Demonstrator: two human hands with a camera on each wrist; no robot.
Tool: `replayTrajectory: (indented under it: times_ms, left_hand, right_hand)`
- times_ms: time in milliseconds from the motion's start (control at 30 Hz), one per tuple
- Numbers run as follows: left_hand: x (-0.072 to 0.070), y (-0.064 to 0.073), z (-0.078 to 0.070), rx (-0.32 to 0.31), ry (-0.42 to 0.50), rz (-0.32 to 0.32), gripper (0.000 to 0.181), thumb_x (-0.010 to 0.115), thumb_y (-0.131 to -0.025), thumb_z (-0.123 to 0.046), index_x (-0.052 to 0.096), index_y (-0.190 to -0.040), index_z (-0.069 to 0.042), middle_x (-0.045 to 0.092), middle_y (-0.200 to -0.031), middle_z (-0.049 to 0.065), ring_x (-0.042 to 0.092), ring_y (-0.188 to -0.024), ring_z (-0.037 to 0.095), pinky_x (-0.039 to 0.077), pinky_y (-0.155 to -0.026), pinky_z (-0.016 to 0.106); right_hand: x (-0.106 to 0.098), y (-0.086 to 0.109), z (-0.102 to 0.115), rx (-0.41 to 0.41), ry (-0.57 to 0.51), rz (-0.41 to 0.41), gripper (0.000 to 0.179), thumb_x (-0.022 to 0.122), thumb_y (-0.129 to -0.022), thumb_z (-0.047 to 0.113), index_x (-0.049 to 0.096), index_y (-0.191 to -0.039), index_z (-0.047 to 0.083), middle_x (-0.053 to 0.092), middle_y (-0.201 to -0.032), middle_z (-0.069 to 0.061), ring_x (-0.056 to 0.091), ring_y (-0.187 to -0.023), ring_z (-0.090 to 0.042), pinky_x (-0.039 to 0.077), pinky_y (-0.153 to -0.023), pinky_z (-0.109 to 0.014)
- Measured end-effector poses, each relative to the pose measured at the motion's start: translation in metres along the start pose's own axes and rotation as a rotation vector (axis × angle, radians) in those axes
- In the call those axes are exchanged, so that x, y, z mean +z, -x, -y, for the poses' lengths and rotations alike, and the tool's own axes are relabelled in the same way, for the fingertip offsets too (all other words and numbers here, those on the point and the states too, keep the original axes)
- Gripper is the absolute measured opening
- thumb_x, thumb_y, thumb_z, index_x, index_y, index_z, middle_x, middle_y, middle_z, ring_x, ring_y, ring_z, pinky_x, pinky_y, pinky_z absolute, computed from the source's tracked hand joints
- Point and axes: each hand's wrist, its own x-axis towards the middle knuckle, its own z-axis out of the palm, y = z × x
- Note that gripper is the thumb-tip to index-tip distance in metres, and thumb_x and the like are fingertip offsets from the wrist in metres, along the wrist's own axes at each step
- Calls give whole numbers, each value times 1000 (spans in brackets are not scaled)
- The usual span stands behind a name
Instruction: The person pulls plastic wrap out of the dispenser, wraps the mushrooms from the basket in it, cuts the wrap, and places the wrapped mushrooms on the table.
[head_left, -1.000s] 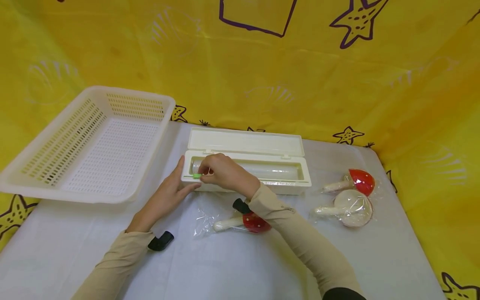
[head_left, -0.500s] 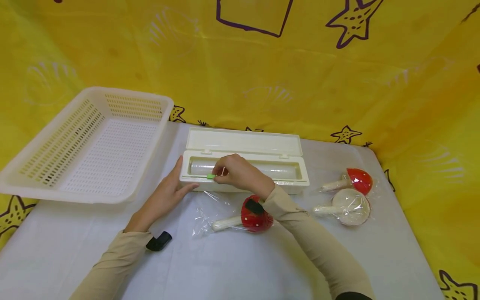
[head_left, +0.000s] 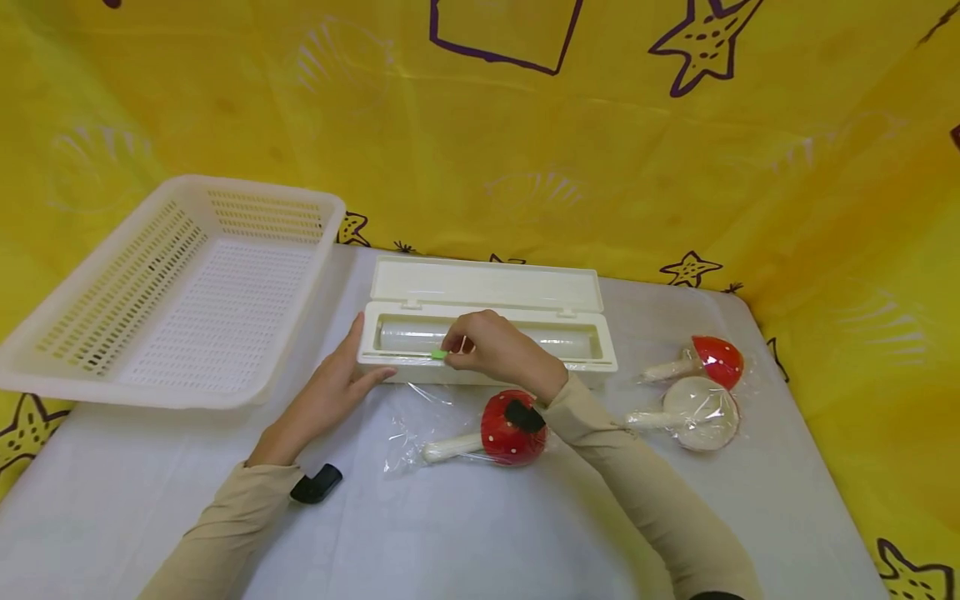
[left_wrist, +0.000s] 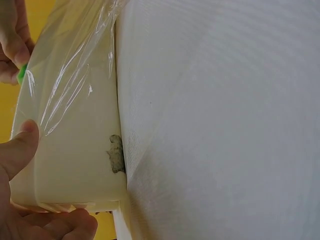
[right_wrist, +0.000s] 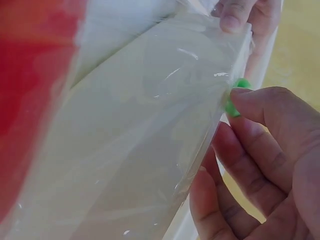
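Observation:
A cream cling film dispenser (head_left: 416, 374) stands on the table with its lid (head_left: 487, 285) raised at the back. The film roll (head_left: 411, 335) lies inside. My left hand (head_left: 330, 392) grips the dispenser's left end, thumb (left_wrist: 25, 142) on the front edge and fingers curled at the end wall. Between thumb and fingers, my right hand (head_left: 495, 348) pinches the small green slide cutter (right_wrist: 233, 102) on the front edge. Clear film (left_wrist: 75, 65) hangs down over the front wall. A red-capped toy mushroom (head_left: 501, 433) lies in front, under the loose film.
At left stands a large white slotted basket (head_left: 127, 398). Two more film-wrapped toy mushrooms, one red cap up (head_left: 720, 360) and one pale underside up (head_left: 708, 417), lie on the right. A yellow patterned cloth (head_left: 450, 133) rises behind the white-covered table (head_left: 450, 533).
My right hand has slid the green cutter rightward along the front edge, from near the left end. The left hand keeps its grip. More of the front mushroom's red cap shows now.

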Motion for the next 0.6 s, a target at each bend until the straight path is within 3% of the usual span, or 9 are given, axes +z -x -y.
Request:
replayTrajectory:
  times_ms: [600]
  left_hand:
    - [-1,1,0,-5,-23,9,94,67,-95,-28,1,-160,-14,22,-163,19,26,-148,40,25,-117,61]
  right_hand:
    - [-12,16,-9,37,-11,24,10,73,-88,9,76,-97,4,75,-91,-6,67,-82,-16,55,-77,-23]
